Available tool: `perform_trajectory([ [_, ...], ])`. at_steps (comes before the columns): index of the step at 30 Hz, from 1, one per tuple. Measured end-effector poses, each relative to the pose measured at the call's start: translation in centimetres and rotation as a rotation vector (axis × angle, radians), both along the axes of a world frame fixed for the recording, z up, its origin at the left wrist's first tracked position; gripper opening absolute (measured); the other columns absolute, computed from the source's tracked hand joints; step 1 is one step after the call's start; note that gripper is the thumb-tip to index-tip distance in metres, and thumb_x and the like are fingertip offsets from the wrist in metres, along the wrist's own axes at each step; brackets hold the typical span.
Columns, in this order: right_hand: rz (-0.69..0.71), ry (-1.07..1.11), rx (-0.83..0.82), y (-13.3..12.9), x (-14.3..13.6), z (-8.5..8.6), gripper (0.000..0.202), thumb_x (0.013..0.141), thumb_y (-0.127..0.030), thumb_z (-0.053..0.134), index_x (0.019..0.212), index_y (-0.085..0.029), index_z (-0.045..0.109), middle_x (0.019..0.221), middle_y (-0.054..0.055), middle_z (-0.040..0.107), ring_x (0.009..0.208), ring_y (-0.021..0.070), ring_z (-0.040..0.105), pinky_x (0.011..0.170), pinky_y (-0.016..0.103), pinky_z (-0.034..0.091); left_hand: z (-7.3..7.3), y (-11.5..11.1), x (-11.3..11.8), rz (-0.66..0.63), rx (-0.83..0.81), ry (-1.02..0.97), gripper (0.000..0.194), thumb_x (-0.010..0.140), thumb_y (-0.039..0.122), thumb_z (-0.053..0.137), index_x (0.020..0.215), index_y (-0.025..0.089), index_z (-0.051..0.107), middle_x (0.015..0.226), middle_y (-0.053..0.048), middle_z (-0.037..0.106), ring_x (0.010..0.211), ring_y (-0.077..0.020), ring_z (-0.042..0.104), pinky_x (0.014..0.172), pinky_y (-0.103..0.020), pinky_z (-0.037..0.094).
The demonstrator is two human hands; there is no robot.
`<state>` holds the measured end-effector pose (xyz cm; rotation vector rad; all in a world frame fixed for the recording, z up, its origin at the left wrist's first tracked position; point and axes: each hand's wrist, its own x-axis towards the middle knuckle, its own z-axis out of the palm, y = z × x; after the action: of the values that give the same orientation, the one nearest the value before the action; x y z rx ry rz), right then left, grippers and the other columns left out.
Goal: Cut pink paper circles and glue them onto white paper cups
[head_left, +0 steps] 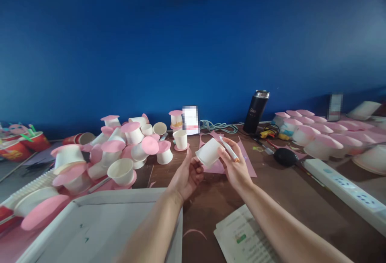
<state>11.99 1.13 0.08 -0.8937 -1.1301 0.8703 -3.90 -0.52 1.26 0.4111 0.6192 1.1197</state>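
Note:
A white paper cup [208, 153] is tilted on its side in front of me, gripped by my right hand [237, 166]. That same hand also keeps a white pen with an orange end [229, 149] between its fingers. Close to the cup's lower left edge is my left hand [188, 176], thumb raised apart from its loosely curled fingers; whether the fingertips touch the cup is unclear. Behind the cup lies a cut pink paper sheet [251, 168]. Further back, another white cup [180, 138] stands on a pink disc [181, 147].
Many white cups with pink discs [113, 146] crowd the left, more [324, 138] the right. A white board [126, 214] lies front left, printed papers [232, 239] front right. A black bottle [256, 112], a black mouse [285, 157] and a power strip [346, 190] are on the right.

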Motion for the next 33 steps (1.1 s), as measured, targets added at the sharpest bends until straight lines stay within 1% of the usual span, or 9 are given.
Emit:
perform_trajectory([
  [3,0.049,-0.02,-0.028,-0.5,-0.3,0.3,0.046,0.077,-0.045,0.068,0.117,-0.028,0.053,0.118,0.006,0.063,0.109,0.0238,0.058,0.085,0.036,0.05,0.3,-0.5,0.3,-0.023,-0.044,-0.132,0.037,0.074,0.046,0.07,0.074,0.013,0.055,0.062,0.003,0.048,0.048,-0.004,0.042,0.038,-0.014,0.031],
  [8,0.095,-0.091,-0.02,-1.0,-0.8,0.8,0.043,0.079,-0.04,0.068,0.116,-0.027,0.052,0.12,0.007,0.062,0.117,0.0234,0.056,0.097,0.041,0.045,0.3,-0.8,0.6,-0.009,-0.075,-0.112,0.026,0.073,0.023,0.073,0.091,0.011,0.06,0.076,-0.003,0.059,0.053,-0.0056,0.048,0.036,-0.014,0.031],
  [10,0.046,-0.048,0.021,-1.1,-1.0,1.0,0.04,0.081,-0.038,0.066,0.116,-0.028,0.05,0.119,0.007,0.063,0.113,0.0217,0.058,0.096,0.041,0.046,0.3,-0.7,0.6,0.058,-0.071,-0.125,0.022,0.072,0.018,0.073,0.089,0.011,0.06,0.074,-0.003,0.059,0.052,-0.0048,0.047,0.037,-0.014,0.033],
  [13,-0.052,-0.048,0.109,-1.6,-1.3,1.3,0.028,0.088,-0.036,0.058,0.114,-0.028,0.052,0.114,0.006,0.064,0.099,0.0192,0.065,0.089,0.04,0.051,0.1,-0.3,0.6,0.21,-0.099,-0.152,0.02,0.074,0.017,0.072,0.09,0.013,0.061,0.075,-0.001,0.06,0.052,-0.0045,0.048,0.04,-0.015,0.037],
  [15,-0.06,-0.115,0.153,-2.2,-1.4,1.4,0.023,0.091,-0.034,0.053,0.113,-0.028,0.055,0.11,0.006,0.066,0.092,0.0192,0.066,0.084,0.039,0.053,0.0,-0.1,0.7,0.257,-0.128,-0.164,0.018,0.075,0.015,0.07,0.09,0.014,0.061,0.081,-0.002,0.062,0.058,-0.006,0.053,0.044,-0.015,0.041],
  [19,-0.029,-0.377,0.284,-3.2,-1.4,1.4,0.027,0.09,-0.026,0.054,0.115,-0.029,0.061,0.107,0.006,0.067,0.093,0.0218,0.064,0.082,0.039,0.051,-0.4,0.1,1.0,0.291,-0.135,-0.191,0.012,0.075,0.008,0.066,0.082,0.015,0.058,0.086,-0.003,0.062,0.069,-0.008,0.057,0.057,-0.018,0.048],
  [23,-0.045,-0.522,0.388,-3.3,-1.1,1.4,0.03,0.088,-0.021,0.055,0.116,-0.03,0.063,0.102,0.006,0.066,0.089,0.0212,0.063,0.08,0.039,0.05,-1.0,0.1,1.3,0.306,-0.132,-0.161,0.012,0.073,0.008,0.065,0.08,0.015,0.058,0.084,-0.003,0.061,0.067,-0.0077,0.056,0.065,-0.021,0.049],
  [29,-0.09,-0.552,0.398,-2.9,-1.0,1.1,0.032,0.087,-0.02,0.056,0.116,-0.029,0.063,0.103,0.007,0.068,0.095,0.0231,0.062,0.082,0.04,0.05,-1.9,-0.1,1.9,0.274,-0.04,-0.103,0.013,0.072,0.013,0.067,0.083,0.015,0.06,0.086,-0.003,0.062,0.079,-0.0108,0.058,0.074,-0.024,0.049],
  [33,-0.101,-0.566,0.388,-3.0,-1.0,1.1,0.031,0.087,-0.02,0.056,0.115,-0.029,0.064,0.103,0.007,0.068,0.094,0.0232,0.062,0.084,0.041,0.049,-1.8,-0.2,2.1,0.253,0.025,-0.067,0.013,0.072,0.017,0.067,0.083,0.016,0.061,0.088,-0.003,0.062,0.08,-0.012,0.058,0.076,-0.026,0.048],
])
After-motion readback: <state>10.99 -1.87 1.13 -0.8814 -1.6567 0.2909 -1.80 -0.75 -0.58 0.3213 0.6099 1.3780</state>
